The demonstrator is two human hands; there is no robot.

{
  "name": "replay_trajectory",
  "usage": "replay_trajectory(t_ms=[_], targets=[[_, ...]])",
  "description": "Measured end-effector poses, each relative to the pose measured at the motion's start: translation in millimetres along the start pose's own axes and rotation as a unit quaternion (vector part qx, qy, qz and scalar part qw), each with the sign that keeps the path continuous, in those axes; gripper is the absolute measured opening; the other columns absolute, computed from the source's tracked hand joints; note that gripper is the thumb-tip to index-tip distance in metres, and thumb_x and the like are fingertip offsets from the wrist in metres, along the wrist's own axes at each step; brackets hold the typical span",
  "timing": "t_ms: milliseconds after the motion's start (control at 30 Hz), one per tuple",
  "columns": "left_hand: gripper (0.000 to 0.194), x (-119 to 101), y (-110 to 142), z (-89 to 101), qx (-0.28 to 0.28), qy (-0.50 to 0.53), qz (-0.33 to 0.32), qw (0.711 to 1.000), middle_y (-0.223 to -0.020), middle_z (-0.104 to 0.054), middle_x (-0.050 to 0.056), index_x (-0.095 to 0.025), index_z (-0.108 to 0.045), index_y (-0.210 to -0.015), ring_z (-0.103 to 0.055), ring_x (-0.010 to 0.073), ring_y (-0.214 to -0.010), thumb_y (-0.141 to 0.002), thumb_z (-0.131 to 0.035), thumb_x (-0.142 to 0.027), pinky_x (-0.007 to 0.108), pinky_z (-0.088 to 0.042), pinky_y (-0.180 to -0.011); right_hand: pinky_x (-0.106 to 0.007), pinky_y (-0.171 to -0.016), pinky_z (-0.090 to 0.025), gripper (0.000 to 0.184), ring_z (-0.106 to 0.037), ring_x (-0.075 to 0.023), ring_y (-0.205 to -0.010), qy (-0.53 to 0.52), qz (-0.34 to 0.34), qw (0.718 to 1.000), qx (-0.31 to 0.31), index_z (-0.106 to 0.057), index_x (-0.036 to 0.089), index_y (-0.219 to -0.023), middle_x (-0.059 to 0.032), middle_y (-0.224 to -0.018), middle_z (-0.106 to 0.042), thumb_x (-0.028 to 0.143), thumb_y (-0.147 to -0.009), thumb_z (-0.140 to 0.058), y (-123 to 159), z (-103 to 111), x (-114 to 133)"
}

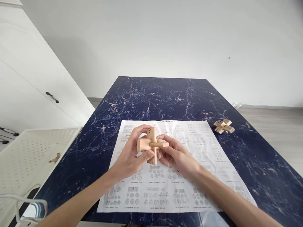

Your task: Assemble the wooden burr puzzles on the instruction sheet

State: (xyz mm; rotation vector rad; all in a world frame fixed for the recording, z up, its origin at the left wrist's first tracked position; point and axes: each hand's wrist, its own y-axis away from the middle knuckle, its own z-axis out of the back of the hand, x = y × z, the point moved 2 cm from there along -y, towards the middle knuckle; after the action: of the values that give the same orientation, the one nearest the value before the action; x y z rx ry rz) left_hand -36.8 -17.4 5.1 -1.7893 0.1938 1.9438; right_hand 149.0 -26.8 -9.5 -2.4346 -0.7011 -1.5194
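Observation:
Between my two hands, above a printed instruction sheet [132, 206], is a wooden interlocking puzzle [151, 134] made of crossing light-wood pieces. A dark mark like a 3 shows on its upright piece, and one bar points to the right. My left hand [131, 154] is closed round its left side, with the thumb across the front near the bottom. At its right side my right hand [177, 154] has its fingers curled against the pieces; some fingertips are hidden behind them. The sheet lies creased on the table, covered in rows of small diagrams.
A second wooden puzzle [223, 126] with numbered pieces lies right of the sheet on the dark blue marbled table [153, 97]. To the left stands a white perforated surface [26, 157] with a small wooden piece [55, 158] on it. A white cable [23, 198] loops at lower left.

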Motion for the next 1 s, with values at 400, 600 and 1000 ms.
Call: replay_trajectory(t_ms=[400,600,1000], targets=[[0.062,5,-10,-1.0,-0.032,-0.012,0.064,0.997,-0.157,-0.055,0.011,-0.034,-0.040,-0.156,-0.056,0.0329,-0.144,-0.103,-0.066,-0.052,0.053,-0.047,-0.120,-0.027,-0.052,-0.036,0.034,-0.048,-0.0084,-0.053,0.000,0.066,0.995,-0.077,-0.067,0.020,-0.091,0.0011,-0.078,-0.066,0.052,-0.100,-0.073,-8,29,12],[0.042,9,-13,4.5,-0.105,-0.056,0.079,0.990,-0.146,-0.061,0.008,-0.031,-0.051,-0.141,-0.063,0.0277,-0.134,-0.105,-0.061,-0.050,0.048,-0.051,-0.115,-0.023,-0.052,-0.042,0.033,-0.052,-0.0090,-0.060,0.065,0.110,0.965,-0.227,-0.076,0.019,-0.096,-0.0026,-0.089,-0.073,0.051,-0.091,-0.084,16,73,38],[0.036,2,-11,1.1,-0.070,-0.114,0.133,0.982,-0.135,-0.067,0.009,-0.026,-0.060,-0.127,-0.067,0.0267,-0.124,-0.104,-0.059,-0.054,0.044,-0.055,-0.103,-0.020,-0.045,-0.052,0.021,-0.054,-0.0105,-0.060,-0.034,0.124,0.920,-0.370,-0.077,0.018,-0.101,-0.0072,-0.100,-0.076,0.029,-0.086,-0.086,65,124,33]])
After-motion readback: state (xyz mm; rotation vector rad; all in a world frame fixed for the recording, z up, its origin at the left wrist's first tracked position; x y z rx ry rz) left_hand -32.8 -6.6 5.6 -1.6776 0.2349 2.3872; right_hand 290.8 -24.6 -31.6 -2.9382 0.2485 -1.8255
